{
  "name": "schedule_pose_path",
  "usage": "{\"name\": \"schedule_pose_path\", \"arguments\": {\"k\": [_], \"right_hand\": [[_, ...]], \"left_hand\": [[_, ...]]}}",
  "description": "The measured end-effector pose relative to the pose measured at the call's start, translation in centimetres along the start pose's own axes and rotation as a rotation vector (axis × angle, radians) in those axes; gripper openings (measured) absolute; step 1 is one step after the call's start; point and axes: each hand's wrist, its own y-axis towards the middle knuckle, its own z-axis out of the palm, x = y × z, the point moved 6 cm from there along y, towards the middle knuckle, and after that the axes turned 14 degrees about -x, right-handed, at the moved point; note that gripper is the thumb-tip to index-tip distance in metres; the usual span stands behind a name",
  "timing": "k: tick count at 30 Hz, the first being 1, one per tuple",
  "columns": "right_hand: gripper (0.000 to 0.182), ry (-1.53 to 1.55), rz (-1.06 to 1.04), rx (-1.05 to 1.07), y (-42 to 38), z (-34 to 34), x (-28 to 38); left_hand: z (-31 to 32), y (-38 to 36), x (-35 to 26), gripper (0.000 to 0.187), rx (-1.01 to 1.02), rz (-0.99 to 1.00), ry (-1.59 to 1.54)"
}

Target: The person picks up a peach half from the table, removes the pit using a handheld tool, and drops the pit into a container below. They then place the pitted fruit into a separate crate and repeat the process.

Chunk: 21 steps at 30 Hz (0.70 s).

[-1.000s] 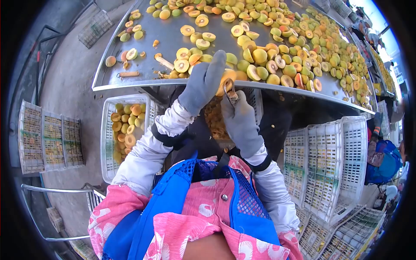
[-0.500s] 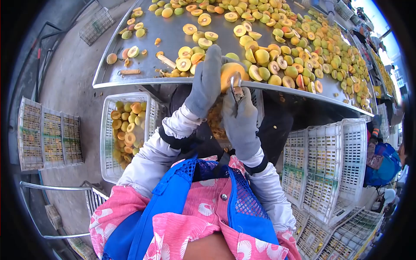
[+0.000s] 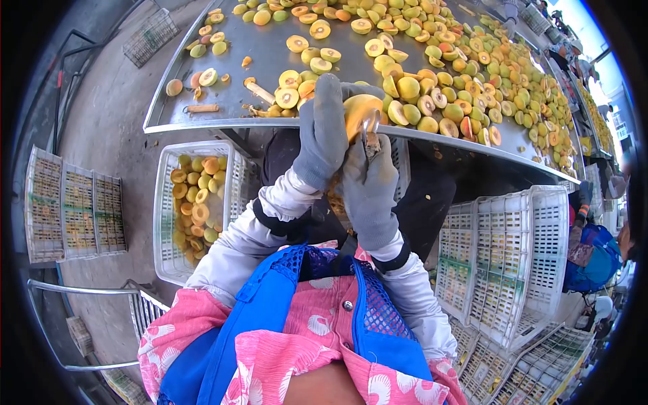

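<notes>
Above the table's front edge, my gloved left hand (image 3: 321, 131) is wrapped round a yellow-orange peach half (image 3: 358, 115). My gloved right hand (image 3: 370, 185) is closed on a small metal pitting tool (image 3: 370, 127), whose curved loop touches the fruit. The tool's handle is mostly hidden in the glove. On the metal table (image 3: 263, 40) lie many halved peaches (image 3: 408, 88), some with the stone side showing. A wooden-handled tool (image 3: 260, 91) lies left of my left hand, and another wooden handle (image 3: 201, 108) is near the table's left front edge.
Below the table at left stands a white crate (image 3: 162, 223) of peach halves. Stacked white crates stand at the right (image 3: 499, 263) and far left (image 3: 74, 206). A metal frame (image 3: 81, 291) is at lower left. Another person (image 3: 594, 256) is at the far right.
Both hands have shifted slightly. The peach half is turned a little, and the tool's loop sits more upright against it.
</notes>
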Motion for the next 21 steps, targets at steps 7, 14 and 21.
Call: {"name": "schedule_pose_path", "arguments": {"k": [7, 14, 21], "right_hand": [[0.012, -0.14, -0.067, 0.097, 0.0, -0.3, -0.3], [0.007, 0.125, 0.386, 0.198, -0.7, 0.4, -1.5], [0.022, 0.22, 0.752, 0.295, -1.6, 0.8, -2.4]], "left_hand": [[-0.5, 0.3, -0.2, 0.072, 0.082, 0.229, 0.184], [-0.8, 1.7, 4.1, 0.041, 0.365, -0.015, 0.199], [0.4, -1.2, 2.5, 0.027, -0.043, -0.221, -0.327]]}}
